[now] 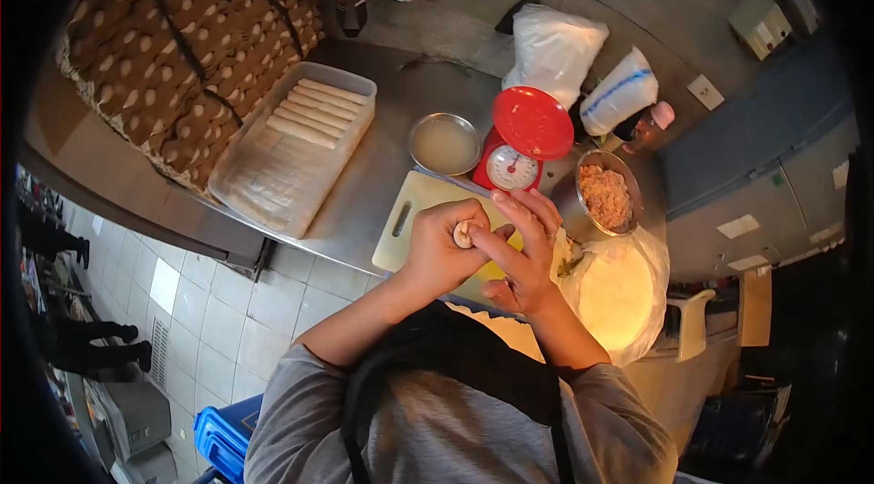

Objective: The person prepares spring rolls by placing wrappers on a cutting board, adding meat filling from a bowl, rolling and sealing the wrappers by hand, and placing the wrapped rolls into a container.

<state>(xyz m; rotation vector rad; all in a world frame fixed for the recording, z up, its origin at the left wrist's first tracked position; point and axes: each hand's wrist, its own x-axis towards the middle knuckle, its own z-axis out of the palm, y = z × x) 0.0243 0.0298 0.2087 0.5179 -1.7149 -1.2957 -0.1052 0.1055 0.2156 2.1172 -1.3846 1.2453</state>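
Note:
My left hand (440, 247) is closed around a rolled spring roll (463, 234), whose round end faces up out of the fist. Beside it, my right hand (526, 252) has its fingers apart, and one fingertip touches the end of the roll. Both hands are above a pale yellow cutting board (394, 252). To the left, a clear plastic container (357, 124) holds several finished rolls (314, 111) in a row. Round wrappers (614, 293) lie in plastic at the right. A metal bowl (637, 202) contains orange-coloured filling (604, 195).
A shallow metal bowl of cloudy liquid (444, 145) stands beyond the board. Next to it is a red kitchen scale (513, 165) with a red pan. White plastic bags (555, 47) rest against the wall. Patterned brown cloth (182, 38) lies at the left, with a blue bin (223, 434) below.

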